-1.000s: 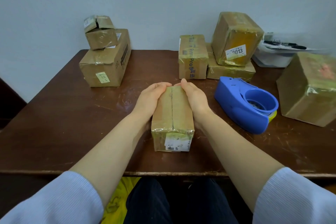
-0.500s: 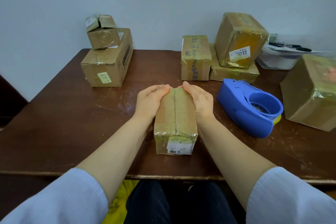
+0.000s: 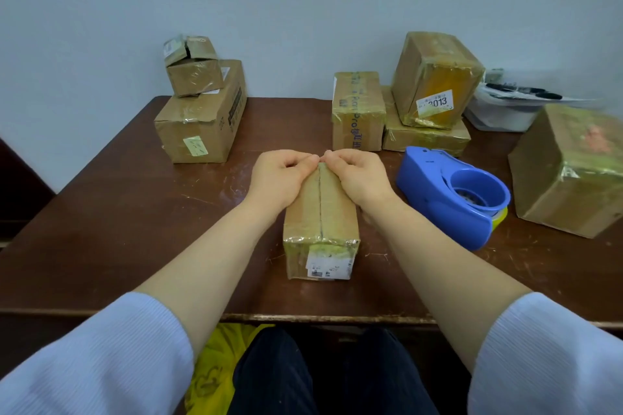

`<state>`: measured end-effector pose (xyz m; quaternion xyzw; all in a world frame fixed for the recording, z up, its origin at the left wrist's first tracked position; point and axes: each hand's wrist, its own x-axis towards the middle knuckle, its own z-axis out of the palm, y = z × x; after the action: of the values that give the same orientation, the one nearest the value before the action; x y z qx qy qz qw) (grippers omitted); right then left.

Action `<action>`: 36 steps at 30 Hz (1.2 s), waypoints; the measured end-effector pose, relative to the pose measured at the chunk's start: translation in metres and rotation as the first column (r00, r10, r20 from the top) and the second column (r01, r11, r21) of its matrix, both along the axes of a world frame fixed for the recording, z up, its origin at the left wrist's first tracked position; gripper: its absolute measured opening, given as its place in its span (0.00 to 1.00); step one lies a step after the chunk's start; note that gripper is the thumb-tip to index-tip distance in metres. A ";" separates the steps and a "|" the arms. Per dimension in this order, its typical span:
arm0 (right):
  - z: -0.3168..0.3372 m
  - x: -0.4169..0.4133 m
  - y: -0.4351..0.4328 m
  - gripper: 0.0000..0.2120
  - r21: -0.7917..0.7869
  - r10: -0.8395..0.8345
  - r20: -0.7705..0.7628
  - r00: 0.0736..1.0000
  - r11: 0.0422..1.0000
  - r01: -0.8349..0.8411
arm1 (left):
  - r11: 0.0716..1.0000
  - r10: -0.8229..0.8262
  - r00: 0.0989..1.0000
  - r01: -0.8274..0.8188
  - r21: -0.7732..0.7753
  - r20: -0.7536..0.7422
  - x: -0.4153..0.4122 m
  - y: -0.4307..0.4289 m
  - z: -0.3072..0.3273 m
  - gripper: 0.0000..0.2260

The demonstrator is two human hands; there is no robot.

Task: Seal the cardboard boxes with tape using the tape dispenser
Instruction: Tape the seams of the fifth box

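Box (image 3: 320, 222) runs near-far, left grip (image 3: 279, 178) and right grip (image 3: 360, 178) curled over its far end; tape dispenser (image 3: 438, 192) nearer right grip.

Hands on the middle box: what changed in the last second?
The left hand and right hand, earlier flat along the sides of the box, have curled their fingers onto its far top edge, fingertips nearly meeting at the seam. Box and tape dispenser stayed put.

Taped box (image 3: 320, 216) beside blue dispenser (image 3: 448, 192)
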<state>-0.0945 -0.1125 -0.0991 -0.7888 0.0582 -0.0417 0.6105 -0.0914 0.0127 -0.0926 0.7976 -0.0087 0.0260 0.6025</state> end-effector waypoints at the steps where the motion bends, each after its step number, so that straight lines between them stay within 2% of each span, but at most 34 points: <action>1: -0.001 0.002 0.001 0.08 0.022 -0.024 0.004 1.000 0.999 0.024 | 1.000 0.011 1.000 -0.011 -0.021 -0.020 0.001 0.000 -0.001 0.03; 4: 0.000 0.002 0.001 0.09 0.086 -0.061 0.009 0.998 0.994 0.060 | 0.995 0.041 0.998 -0.046 -0.093 -0.057 0.002 0.000 -0.003 0.02; 7: -0.004 -0.004 -0.003 0.06 0.238 -0.019 -0.026 0.999 0.971 0.025 | 0.978 0.049 0.993 -0.070 -0.196 -0.108 -0.003 0.002 -0.004 0.05; 10: -0.011 -0.008 -0.004 0.13 0.367 -0.003 -0.139 0.990 0.929 0.054 | 0.959 0.012 0.993 -0.046 -0.280 -0.120 -0.007 0.007 -0.010 0.06; 15: -0.009 -0.008 0.001 0.11 0.391 -0.122 -0.104 0.987 0.907 0.153 | 0.974 0.058 0.997 -0.067 -0.215 -0.047 -0.009 0.004 -0.012 0.07; 17: -0.010 -0.010 0.001 0.11 0.424 -0.096 -0.105 0.990 0.896 0.132 | 0.969 0.066 0.996 -0.077 -0.235 -0.055 -0.011 0.005 -0.012 0.08; 20: -0.014 -0.012 0.001 0.16 0.387 -0.008 -0.137 0.991 0.920 0.061 | 0.948 0.012 0.987 -0.062 -0.311 -0.160 -0.018 0.006 -0.012 0.10; 23: -0.011 -0.012 -0.001 0.17 0.282 -0.015 -0.135 0.991 0.958 0.053 | 0.928 -0.084 0.959 -0.024 -0.372 -0.271 -0.022 0.006 -0.010 0.09; 26: 0.002 -0.011 -0.004 0.18 0.042 -0.038 -0.104 0.994 0.998 0.043 | 0.961 -0.120 0.930 0.020 -0.277 -0.349 -0.024 0.010 0.000 0.12; 28: 0.011 -0.011 -0.007 0.21 -0.145 -0.021 -0.084 0.996 0.989 0.009 | 0.995 -0.070 0.954 0.044 -0.094 -0.291 -0.021 0.011 0.003 0.19; 29: 0.013 -0.012 -0.009 0.22 -0.186 -0.019 -0.051 0.999 0.982 0.009 | 0.999 -0.033 0.975 0.032 -0.004 -0.220 -0.019 0.011 0.004 0.21; 31: 0.014 -0.012 -0.009 0.22 -0.168 -0.019 -0.012 1.000 0.986 0.017 | 0.989 -0.017 0.997 0.029 0.142 -0.079 -0.019 0.007 0.008 0.22; 33: 0.012 -0.013 -0.005 0.16 -0.139 0.001 -0.008 1.000 0.990 -0.002 | 0.967 -0.065 0.998 0.062 0.248 0.001 -0.016 0.003 0.007 0.17; 36: 0.005 -0.009 0.003 0.10 -0.127 -0.057 0.007 0.998 0.990 0.058 | 0.979 -0.028 1.000 0.031 0.204 -0.014 -0.013 -0.001 0.003 0.09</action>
<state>-0.1035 -0.1099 -0.0940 -0.8239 0.0771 -0.0641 0.5578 -0.1040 0.0115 -0.0894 0.8551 -0.0199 0.0118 0.5179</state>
